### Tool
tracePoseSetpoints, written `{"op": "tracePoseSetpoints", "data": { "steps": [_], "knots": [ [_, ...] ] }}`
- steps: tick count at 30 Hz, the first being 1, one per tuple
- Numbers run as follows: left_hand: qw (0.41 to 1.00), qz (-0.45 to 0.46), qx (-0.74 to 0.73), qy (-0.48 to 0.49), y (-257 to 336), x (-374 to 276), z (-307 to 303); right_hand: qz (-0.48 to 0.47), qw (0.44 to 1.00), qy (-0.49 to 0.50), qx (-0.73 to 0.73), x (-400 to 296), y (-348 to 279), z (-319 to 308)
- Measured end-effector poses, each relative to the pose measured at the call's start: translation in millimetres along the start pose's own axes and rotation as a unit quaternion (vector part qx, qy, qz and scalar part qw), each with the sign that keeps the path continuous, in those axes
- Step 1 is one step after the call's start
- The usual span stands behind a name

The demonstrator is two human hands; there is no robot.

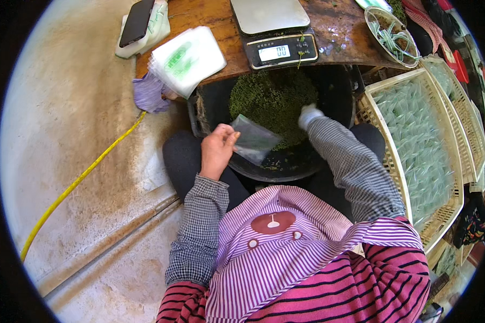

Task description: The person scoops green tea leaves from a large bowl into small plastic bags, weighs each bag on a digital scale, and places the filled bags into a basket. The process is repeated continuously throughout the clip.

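My left hand pinches a clear plastic bag by its edge, over the near left part of a black tub. Small green leafy plants are heaped in the tub. My right hand, in a whitish glove, is at the right side of the heap; its fingertips are blurred, and whether they hold anything cannot be told. Beyond the tub, a digital scale stands on the wooden table. A stack of printed plastic bags lies at the table's left edge.
On the right, a cream plastic crate holds many filled clear bags. A bowl of green-white ties is at the table's right. A phone rests on a packet at upper left. A yellow hose crosses the floor.
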State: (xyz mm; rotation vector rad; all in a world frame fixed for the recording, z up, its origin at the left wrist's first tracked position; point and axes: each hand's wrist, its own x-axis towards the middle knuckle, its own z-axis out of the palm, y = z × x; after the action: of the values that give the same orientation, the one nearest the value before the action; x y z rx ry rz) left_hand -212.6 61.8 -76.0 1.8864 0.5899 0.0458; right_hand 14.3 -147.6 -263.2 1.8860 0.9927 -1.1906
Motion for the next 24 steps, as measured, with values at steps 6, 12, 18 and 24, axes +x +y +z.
{"op": "tracePoseSetpoints", "data": {
  "steps": [6, 12, 18, 24],
  "knots": [
    [0.986, 0.046, 0.112, 0.118, 1, 6, -13, -0.06, 0.977, -0.02, 0.205, -102, -87, -20],
    [0.969, 0.103, 0.144, 0.172, -3, 6, -11, 0.078, 0.902, 0.15, 0.397, -94, -55, -69],
    [0.961, 0.125, 0.121, 0.215, -2, 9, -11, 0.037, 0.928, 0.098, 0.357, -101, -119, -69],
    [0.963, 0.142, 0.089, 0.212, -3, 7, -6, -0.046, 0.945, 0.062, 0.319, -139, -126, -22]
  ]
}}
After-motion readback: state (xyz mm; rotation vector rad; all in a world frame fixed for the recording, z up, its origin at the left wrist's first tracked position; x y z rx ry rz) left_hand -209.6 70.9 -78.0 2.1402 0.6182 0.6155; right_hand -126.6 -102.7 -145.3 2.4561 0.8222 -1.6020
